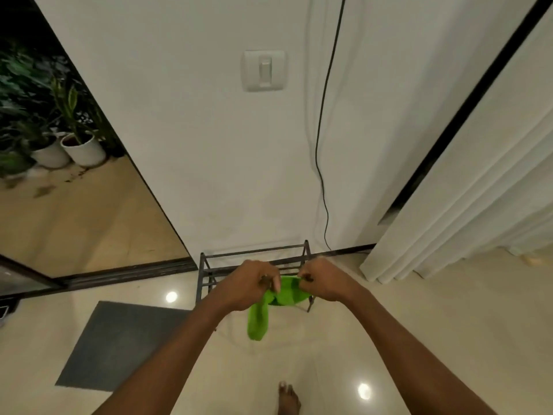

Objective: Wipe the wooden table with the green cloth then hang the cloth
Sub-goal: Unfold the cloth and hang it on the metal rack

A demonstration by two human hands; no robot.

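Now both grips are pinched closed on the green cloth [276,295]: the left hand [248,286] and right hand [324,281] hold its top edge, one end drooping. It hangs above the dark metal rack [254,254] against the white wall [194,115], over the glossy floor [419,324].

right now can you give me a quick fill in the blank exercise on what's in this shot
1. Both hands, left hand and right hand, hold a cloth coloured ____.
2. The cloth is over a dark metal ____ by the wall.
3. Left of the rack a grey ____ lies on the floor.
4. A black ____ runs down the wall.

Missing words: green; rack; mat; cable
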